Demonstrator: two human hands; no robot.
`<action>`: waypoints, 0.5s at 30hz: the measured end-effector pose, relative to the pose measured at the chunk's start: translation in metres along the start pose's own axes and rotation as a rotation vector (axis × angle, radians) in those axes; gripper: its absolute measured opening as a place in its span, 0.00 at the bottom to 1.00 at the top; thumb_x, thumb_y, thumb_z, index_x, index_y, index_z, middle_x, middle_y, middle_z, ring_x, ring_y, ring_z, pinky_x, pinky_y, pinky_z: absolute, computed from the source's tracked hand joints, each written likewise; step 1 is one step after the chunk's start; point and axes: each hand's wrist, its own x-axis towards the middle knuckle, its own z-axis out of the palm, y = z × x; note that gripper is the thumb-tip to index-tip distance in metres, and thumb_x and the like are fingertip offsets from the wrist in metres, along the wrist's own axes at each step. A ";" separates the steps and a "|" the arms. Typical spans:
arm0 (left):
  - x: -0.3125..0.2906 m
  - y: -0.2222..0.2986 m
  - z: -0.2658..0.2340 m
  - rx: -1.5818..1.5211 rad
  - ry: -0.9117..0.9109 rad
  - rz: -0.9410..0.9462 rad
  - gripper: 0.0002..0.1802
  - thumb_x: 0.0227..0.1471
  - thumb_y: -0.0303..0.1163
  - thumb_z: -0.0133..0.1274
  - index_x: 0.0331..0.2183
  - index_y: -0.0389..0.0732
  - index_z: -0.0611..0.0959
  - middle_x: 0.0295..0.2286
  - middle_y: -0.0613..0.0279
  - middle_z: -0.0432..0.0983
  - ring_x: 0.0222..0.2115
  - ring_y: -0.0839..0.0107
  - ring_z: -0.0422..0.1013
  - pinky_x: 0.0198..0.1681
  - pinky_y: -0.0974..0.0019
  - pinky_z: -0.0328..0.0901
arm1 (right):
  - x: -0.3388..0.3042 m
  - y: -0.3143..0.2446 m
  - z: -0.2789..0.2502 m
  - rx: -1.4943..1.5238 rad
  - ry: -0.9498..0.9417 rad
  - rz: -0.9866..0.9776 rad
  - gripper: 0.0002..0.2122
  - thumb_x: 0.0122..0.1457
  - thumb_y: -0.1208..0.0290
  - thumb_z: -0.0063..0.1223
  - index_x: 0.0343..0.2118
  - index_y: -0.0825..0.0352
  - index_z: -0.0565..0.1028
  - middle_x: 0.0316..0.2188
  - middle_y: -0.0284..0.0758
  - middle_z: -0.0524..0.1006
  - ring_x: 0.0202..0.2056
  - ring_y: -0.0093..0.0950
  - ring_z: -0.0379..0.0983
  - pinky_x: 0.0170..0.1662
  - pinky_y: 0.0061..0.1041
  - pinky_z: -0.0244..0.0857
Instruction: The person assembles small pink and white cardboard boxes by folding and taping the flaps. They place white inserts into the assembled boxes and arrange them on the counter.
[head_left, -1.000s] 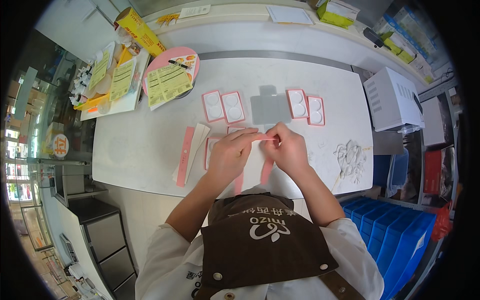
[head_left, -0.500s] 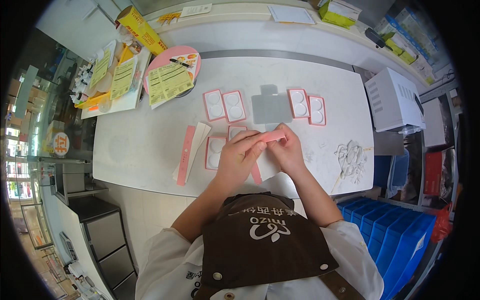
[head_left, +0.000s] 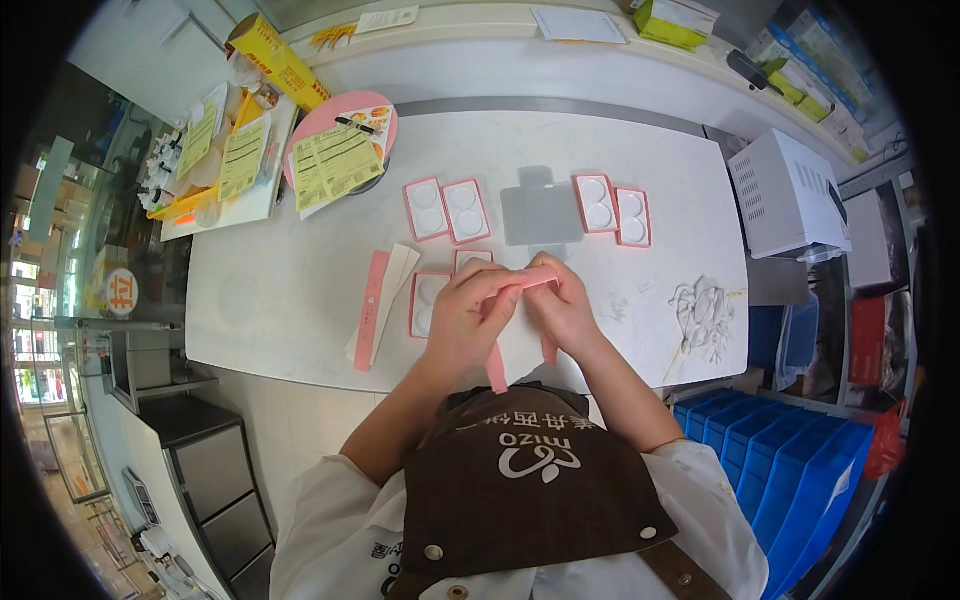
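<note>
My left hand (head_left: pixel 466 318) and my right hand (head_left: pixel 566 306) are close together over the table's near side, both closed on one pink card strip (head_left: pixel 541 277). The strip is bent across between them, and its two ends hang down below the hands. Left of my left hand lie another pink strip (head_left: pixel 371 312) and some whitish strips (head_left: pixel 396 297). A shallow pink box (head_left: pixel 424 290) with a white insert of round wells is partly behind my left hand, and a second box (head_left: pixel 473 257) is mostly hidden. Beyond them sits a pair of similar boxes (head_left: pixel 466 211).
Two more boxes (head_left: pixel 597 204) stand right of a flat grey translucent sheet (head_left: pixel 541 213). A pink round turntable (head_left: pixel 350 102) bears yellow printed sheets (head_left: pixel 335 165) and a pen. Crumpled white plastic (head_left: pixel 703 318) lies at right, near a white boxy appliance (head_left: pixel 787 195). Blue crates (head_left: pixel 780 465) stand below.
The strip's middle has come slightly left and down with both hands. It is now bent further, with one end hanging lower and the other newly visible below my right hand.
</note>
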 end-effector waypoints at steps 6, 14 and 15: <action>0.008 0.009 -0.006 0.025 -0.021 -0.064 0.10 0.58 0.24 0.61 0.42 0.40 0.87 0.33 0.64 0.77 0.32 0.74 0.73 0.33 0.70 0.67 | 0.007 0.015 -0.003 -0.143 0.067 -0.234 0.09 0.72 0.67 0.47 0.38 0.67 0.74 0.25 0.27 0.70 0.30 0.16 0.63 0.34 0.22 0.60; 0.003 0.008 -0.018 -0.095 -0.183 -0.295 0.14 0.60 0.23 0.60 0.48 0.40 0.79 0.35 0.68 0.74 0.33 0.79 0.72 0.35 0.70 0.67 | 0.004 -0.014 -0.017 -0.583 -0.058 -0.154 0.08 0.68 0.68 0.51 0.35 0.67 0.76 0.24 0.39 0.75 0.26 0.34 0.72 0.32 0.32 0.66; 0.002 0.006 -0.019 -0.092 -0.203 -0.329 0.16 0.60 0.23 0.60 0.50 0.40 0.77 0.35 0.69 0.73 0.32 0.80 0.72 0.35 0.71 0.67 | 0.004 -0.013 -0.015 -0.670 -0.032 -0.227 0.08 0.67 0.68 0.52 0.35 0.67 0.76 0.24 0.40 0.76 0.27 0.37 0.73 0.32 0.34 0.67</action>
